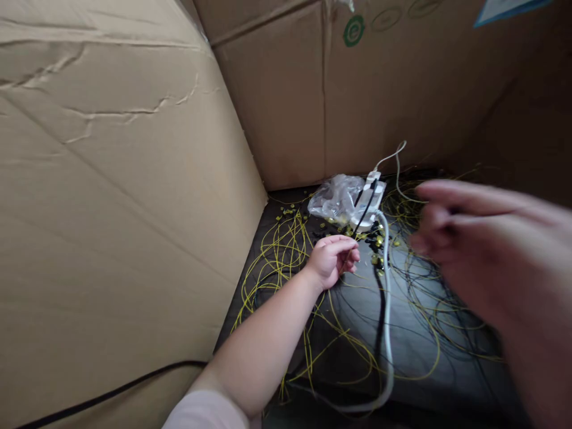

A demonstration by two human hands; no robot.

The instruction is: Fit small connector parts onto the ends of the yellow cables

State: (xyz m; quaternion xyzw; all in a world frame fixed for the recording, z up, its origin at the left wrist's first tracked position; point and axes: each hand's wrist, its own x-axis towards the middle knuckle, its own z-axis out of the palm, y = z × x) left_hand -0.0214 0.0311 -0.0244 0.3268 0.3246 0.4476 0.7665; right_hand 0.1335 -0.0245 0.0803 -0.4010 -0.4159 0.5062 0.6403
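Note:
My left hand point(335, 259) is closed in a pinch low over the dark surface, and a thin wire seems to run between its thumb and index finger. Close to the camera on the right, my right hand point(482, 238) is smeared by motion. Its thumb and fingers are pressed together, and anything between them is too small to make out. Loops of thin yellow wire point(286, 250) spread to the left of my left hand and below it. Small yellow and black pieces point(379, 241) lie scattered just beyond its fingertips.
A white power strip point(366, 205) with plugged-in cords stands behind the hands, beside a crumpled clear plastic bag point(337, 196). Its thick white cable point(386, 310) curves toward me. Large cardboard walls rise at left point(134, 179) and back point(286, 113). Dark wires tangle at right.

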